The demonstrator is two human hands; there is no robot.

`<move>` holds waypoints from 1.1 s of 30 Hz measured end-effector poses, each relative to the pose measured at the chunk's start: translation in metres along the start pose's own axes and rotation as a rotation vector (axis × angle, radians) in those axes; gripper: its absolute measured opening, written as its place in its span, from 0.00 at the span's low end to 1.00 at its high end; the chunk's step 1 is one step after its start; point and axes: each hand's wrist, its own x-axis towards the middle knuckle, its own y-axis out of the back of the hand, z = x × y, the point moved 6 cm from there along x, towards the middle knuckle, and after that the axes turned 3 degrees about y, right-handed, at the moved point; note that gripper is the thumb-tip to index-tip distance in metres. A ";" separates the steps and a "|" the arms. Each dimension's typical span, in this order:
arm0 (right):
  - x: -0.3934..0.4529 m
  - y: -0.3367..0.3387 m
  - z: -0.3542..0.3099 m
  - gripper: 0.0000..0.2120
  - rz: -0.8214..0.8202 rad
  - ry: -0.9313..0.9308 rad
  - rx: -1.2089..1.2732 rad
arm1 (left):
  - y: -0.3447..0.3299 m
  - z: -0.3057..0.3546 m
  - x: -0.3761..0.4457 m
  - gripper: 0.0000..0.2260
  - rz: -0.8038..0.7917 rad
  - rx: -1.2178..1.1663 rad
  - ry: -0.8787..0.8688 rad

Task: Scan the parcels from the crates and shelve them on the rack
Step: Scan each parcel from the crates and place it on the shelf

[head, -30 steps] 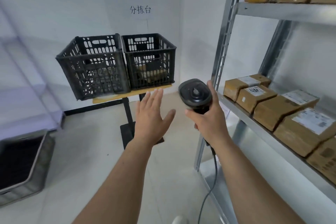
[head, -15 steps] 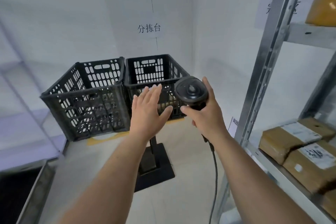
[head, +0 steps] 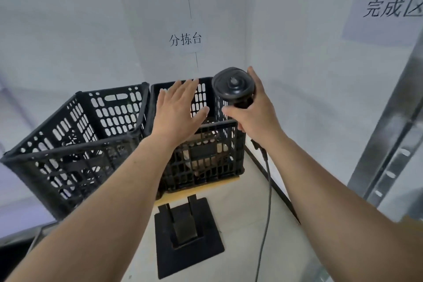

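Two black slotted crates stand side by side on a small table: the left crate [head: 68, 144] and the right crate [head: 217, 162]. Brown parcels [head: 206, 160] show through the right crate's front wall. My left hand [head: 178, 112] hovers flat, fingers straight, over the right crate's near rim and holds nothing. My right hand [head: 254, 112] grips a black handheld scanner [head: 233, 87] just right of that crate, above its corner. The scanner's cable [head: 267, 190] hangs down toward the floor.
The table stands on a black pedestal base [head: 187, 236]. A metal rack upright [head: 389, 133] rises at the right edge. Paper signs hang on the back wall [head: 185, 39] and the right wall [head: 389, 9]. A dark bin edge [head: 13, 247] shows at lower left.
The crates have come much closer and the view now looks down into them. Both hands have moved forward over the right crate. The rack's shelved parcels have left the view.
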 end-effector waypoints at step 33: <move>0.281 -0.164 0.207 0.46 -0.090 -0.243 0.085 | -0.213 -0.190 0.238 0.33 -0.311 0.100 0.073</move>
